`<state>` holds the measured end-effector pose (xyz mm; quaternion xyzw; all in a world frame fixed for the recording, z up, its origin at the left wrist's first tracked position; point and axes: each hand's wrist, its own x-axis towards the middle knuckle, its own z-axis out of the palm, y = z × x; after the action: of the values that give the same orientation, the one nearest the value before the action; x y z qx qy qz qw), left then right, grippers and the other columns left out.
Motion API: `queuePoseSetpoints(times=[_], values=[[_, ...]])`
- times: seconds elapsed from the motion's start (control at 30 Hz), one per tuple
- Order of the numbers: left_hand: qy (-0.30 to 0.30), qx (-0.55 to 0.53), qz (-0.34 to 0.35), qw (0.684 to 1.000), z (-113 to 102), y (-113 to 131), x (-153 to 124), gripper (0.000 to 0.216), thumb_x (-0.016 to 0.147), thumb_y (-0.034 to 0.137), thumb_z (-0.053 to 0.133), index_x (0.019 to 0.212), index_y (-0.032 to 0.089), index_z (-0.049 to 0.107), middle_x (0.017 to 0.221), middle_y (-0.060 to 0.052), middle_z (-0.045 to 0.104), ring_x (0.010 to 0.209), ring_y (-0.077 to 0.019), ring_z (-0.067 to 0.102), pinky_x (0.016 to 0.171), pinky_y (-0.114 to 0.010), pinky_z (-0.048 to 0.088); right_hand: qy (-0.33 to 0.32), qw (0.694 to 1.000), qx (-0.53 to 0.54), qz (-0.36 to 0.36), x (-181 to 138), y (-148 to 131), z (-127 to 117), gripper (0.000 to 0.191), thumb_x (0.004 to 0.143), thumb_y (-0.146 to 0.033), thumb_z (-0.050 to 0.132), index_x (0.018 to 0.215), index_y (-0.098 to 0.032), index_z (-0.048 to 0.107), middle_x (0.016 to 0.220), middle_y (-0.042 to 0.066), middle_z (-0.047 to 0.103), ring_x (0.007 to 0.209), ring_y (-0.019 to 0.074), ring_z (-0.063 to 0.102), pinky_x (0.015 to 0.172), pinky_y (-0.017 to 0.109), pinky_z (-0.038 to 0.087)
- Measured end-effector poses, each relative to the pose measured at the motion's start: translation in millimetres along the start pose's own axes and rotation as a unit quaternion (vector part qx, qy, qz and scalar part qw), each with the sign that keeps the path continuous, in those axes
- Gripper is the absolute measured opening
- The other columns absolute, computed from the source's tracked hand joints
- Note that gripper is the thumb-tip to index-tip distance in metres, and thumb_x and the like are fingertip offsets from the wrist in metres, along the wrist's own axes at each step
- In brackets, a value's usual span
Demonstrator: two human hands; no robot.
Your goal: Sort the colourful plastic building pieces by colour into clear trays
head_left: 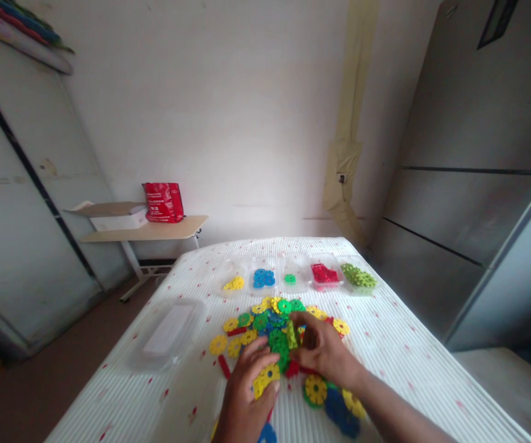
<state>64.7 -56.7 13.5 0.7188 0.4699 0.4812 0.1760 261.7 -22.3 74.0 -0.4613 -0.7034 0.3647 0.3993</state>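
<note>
My left hand [244, 384] is closed round some yellow notched plastic discs [265, 380] at the near side of a loose pile. Pinched between the thumb and fingers of my right hand [325, 351] is a light-green knobbly piece [291, 336], just right of the left hand. Dark green discs [278, 342] lie between both hands. Around them spread more yellow discs [218, 344], a red stick-like piece [224, 367] and blue discs [341, 415]. My right hand hides part of the pile.
Behind the pile stand clear boxes holding yellow discs [234, 283], blue discs [264, 279], a green disc [290, 279], red pieces [325, 273] and light-green pieces [359, 275]. A clear plastic lid [191, 314] lies at left on the white patterned cloth [127, 394].
</note>
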Motion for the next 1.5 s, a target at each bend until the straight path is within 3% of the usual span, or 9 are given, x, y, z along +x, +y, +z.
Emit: queuePoseSetpoints(times=[0.07, 0.2, 0.3, 0.43, 0.73, 0.93, 1.07, 1.27, 1.5], values=[[0.014, 0.043, 0.016, 0.999, -9, -3, 8, 0.025, 0.072, 0.020, 0.054, 0.093, 0.024, 0.069, 0.115, -0.009, 0.060, 0.105, -0.0222, 0.058, 0.089, -0.038, 0.050, 0.098, 0.979, -0.178, -0.011, 15, 3, -37, 0.049, 0.066, -0.031, 0.064, 0.113, -0.021, 0.055, 0.085, 0.003, 0.064, 0.068, 0.0149, 0.056, 0.060, 0.025, 0.043], [0.066, 0.120, 0.008, 0.991, -28, -25, 22, 0.022, 0.073, 0.025, 0.053, 0.087, 0.024, 0.070, 0.106, -0.007, 0.064, 0.101, -0.0221, 0.060, 0.087, -0.038, 0.051, 0.219, 0.875, -0.430, 0.038, 60, 18, -121, 0.042, 0.069, -0.036, 0.060, 0.109, -0.023, 0.061, 0.100, 0.009, 0.066, 0.090, 0.0226, 0.059, 0.071, 0.029, 0.045], [0.101, 0.150, -0.016, 0.983, -38, -46, 25, 0.022, 0.073, 0.030, 0.051, 0.084, 0.023, 0.070, 0.102, -0.006, 0.065, 0.097, -0.0223, 0.062, 0.085, -0.037, 0.052, 0.219, 0.829, -0.496, 0.139, 91, 34, -165, 0.040, 0.065, -0.040, 0.065, 0.102, -0.024, 0.065, 0.095, 0.009, 0.067, 0.091, 0.0245, 0.059, 0.068, 0.029, 0.045], [0.119, 0.153, -0.035, 0.980, -39, -59, 20, 0.024, 0.072, 0.032, 0.050, 0.080, 0.022, 0.070, 0.097, -0.007, 0.066, 0.092, -0.0222, 0.064, 0.081, -0.036, 0.054, 0.203, 0.812, -0.506, 0.208, 120, 53, -185, 0.035, 0.075, -0.043, 0.063, 0.103, -0.021, 0.063, 0.103, 0.008, 0.063, 0.090, 0.0205, 0.060, 0.072, 0.031, 0.048], [0.114, 0.148, -0.061, 0.981, -37, -59, 17, 0.024, 0.071, 0.032, 0.049, 0.078, 0.022, 0.070, 0.097, -0.006, 0.067, 0.092, -0.0210, 0.064, 0.082, -0.035, 0.053, 0.241, 0.806, -0.511, 0.174, 122, 60, -192, 0.032, 0.087, -0.033, 0.051, 0.115, -0.018, 0.052, 0.116, 0.007, 0.055, 0.096, 0.0178, 0.057, 0.081, 0.040, 0.049], [0.120, 0.141, -0.052, 0.981, -38, -61, 14, 0.023, 0.071, 0.033, 0.051, 0.079, 0.023, 0.069, 0.098, -0.006, 0.067, 0.094, -0.0216, 0.063, 0.084, -0.036, 0.052, 0.309, 0.780, -0.524, 0.143, 70, 66, -195, 0.027, 0.082, -0.033, 0.048, 0.076, -0.015, 0.067, 0.079, 0.008, 0.065, 0.064, 0.0132, 0.055, 0.048, 0.022, 0.033], [0.140, 0.131, -0.047, 0.980, -42, -55, 15, 0.022, 0.073, 0.030, 0.049, 0.077, 0.021, 0.068, 0.095, -0.007, 0.066, 0.091, -0.0209, 0.063, 0.083, -0.035, 0.052, 0.350, 0.787, -0.507, 0.039, 33, 78, -170, 0.029, 0.082, -0.032, 0.042, 0.075, -0.018, 0.066, 0.077, 0.006, 0.066, 0.064, 0.0138, 0.056, 0.049, 0.022, 0.030], [0.157, 0.119, -0.082, 0.977, -51, -56, 15, 0.020, 0.072, 0.026, 0.049, 0.077, 0.019, 0.067, 0.089, -0.007, 0.066, 0.087, -0.0200, 0.063, 0.081, -0.034, 0.052, 0.206, 0.872, -0.412, -0.164, 15, 75, -91, 0.027, 0.085, -0.031, 0.043, 0.078, -0.017, 0.066, 0.073, 0.007, 0.066, 0.062, 0.0139, 0.059, 0.058, 0.022, 0.041], [0.165, 0.131, -0.092, 0.973, -50, -58, 14, 0.019, 0.070, 0.022, 0.048, 0.075, 0.019, 0.066, 0.086, -0.007, 0.066, 0.085, -0.0197, 0.063, 0.079, -0.034, 0.052, 0.075, 0.913, -0.373, -0.146, 19, 79, -51, 0.024, 0.084, -0.029, 0.044, 0.090, -0.020, 0.066, 0.087, 0.008, 0.068, 0.078, 0.0178, 0.061, 0.068, 0.027, 0.047]])
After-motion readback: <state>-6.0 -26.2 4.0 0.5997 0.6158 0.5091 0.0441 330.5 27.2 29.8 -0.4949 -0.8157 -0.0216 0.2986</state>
